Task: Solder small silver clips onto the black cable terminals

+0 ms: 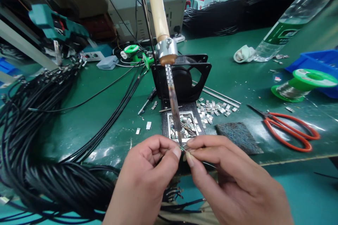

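A soldering iron [173,93] with a wooden handle is held upright in a stand, its dark tip pointing down. Right below that tip, my left hand [150,168] is closed in a pinch of thumb and forefinger; the tiny piece between them is mostly hidden. From the other side, my right hand [229,168] pinches a thin silvery wire [184,150] whose end meets the left fingertips at the iron's tip. Behind the hands, a small metal tray [169,126] holds many little metal connectors, and more connectors [211,109] lie loose beside it.
A black fan [202,77] stands behind the iron. Bundled black cables [34,147] fill the left. To the right are a sponge pad [239,137], red-handled scissors [287,126], a solder spool [293,89], a blue bin [319,59] and a plastic bottle [285,30].
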{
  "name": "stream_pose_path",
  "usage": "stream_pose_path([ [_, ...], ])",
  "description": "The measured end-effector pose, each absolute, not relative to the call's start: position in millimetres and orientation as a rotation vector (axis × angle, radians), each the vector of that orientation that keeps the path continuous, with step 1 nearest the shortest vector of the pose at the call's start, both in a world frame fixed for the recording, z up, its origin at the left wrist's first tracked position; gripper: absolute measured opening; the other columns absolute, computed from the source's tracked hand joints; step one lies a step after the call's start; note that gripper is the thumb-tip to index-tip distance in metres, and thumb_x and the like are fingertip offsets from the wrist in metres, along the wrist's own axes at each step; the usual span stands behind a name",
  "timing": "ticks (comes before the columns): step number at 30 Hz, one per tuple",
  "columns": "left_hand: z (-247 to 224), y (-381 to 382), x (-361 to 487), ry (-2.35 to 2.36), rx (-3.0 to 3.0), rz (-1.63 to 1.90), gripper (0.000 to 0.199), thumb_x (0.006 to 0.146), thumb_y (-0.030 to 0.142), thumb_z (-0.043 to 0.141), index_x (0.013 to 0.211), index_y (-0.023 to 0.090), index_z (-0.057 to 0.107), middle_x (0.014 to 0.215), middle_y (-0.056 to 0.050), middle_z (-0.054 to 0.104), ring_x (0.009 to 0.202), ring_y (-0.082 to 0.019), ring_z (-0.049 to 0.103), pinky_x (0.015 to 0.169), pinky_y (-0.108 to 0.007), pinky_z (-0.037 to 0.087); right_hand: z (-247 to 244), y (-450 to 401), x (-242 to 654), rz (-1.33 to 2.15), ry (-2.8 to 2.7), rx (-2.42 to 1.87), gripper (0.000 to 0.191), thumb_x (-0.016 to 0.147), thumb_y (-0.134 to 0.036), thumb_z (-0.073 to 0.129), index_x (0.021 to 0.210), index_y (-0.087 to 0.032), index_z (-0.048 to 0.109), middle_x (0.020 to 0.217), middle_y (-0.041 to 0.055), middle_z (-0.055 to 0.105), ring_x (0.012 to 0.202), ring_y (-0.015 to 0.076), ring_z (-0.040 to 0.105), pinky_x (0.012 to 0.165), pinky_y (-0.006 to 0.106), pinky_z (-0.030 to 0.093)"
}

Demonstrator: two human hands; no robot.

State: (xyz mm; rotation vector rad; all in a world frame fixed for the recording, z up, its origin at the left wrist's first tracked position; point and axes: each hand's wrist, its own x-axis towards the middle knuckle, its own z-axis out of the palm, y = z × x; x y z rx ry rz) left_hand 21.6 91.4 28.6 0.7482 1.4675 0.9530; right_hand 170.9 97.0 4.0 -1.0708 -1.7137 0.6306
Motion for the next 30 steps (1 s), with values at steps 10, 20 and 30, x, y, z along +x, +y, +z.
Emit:
stream_pose_path([
  [10, 31, 91, 20, 1.446, 0.75, 0.984, 0.022, 0.079, 0.036, 0.072, 0.075, 0.015, 0.068, 0.062, 0.003, 0.054, 0.058, -0.009, 0.034, 0.053, -0.02, 0.034, -1, 97, 169, 0.609, -1.697, -1.07, 0.012, 0.091, -0.011, 0.066, 0.088, -0.022, 0.068, 0.098, -0.0029, 0.075, 0.083, 0.0065, 0.071, 0.083, 0.013, 0.06],
  [20, 32, 94, 21, 1.451, 0.765, 0.962, 0.022, 0.081, 0.035, 0.072, 0.076, 0.015, 0.067, 0.064, 0.002, 0.054, 0.06, -0.01, 0.039, 0.054, -0.02, 0.034, 10, 96, 173, 0.66, -1.751, -1.155, 0.012, 0.092, -0.012, 0.067, 0.089, -0.023, 0.07, 0.101, -0.0008, 0.076, 0.083, 0.0097, 0.073, 0.084, 0.019, 0.063],
  [30, 31, 91, 20, 1.461, 0.756, 0.935, 0.022, 0.079, 0.036, 0.073, 0.077, 0.015, 0.069, 0.066, 0.001, 0.057, 0.063, -0.011, 0.042, 0.058, -0.022, 0.036, 1, 96, 170, 0.636, -1.69, -1.076, 0.013, 0.091, -0.011, 0.066, 0.086, -0.022, 0.068, 0.096, -0.0018, 0.075, 0.082, 0.0087, 0.072, 0.082, 0.017, 0.062],
])
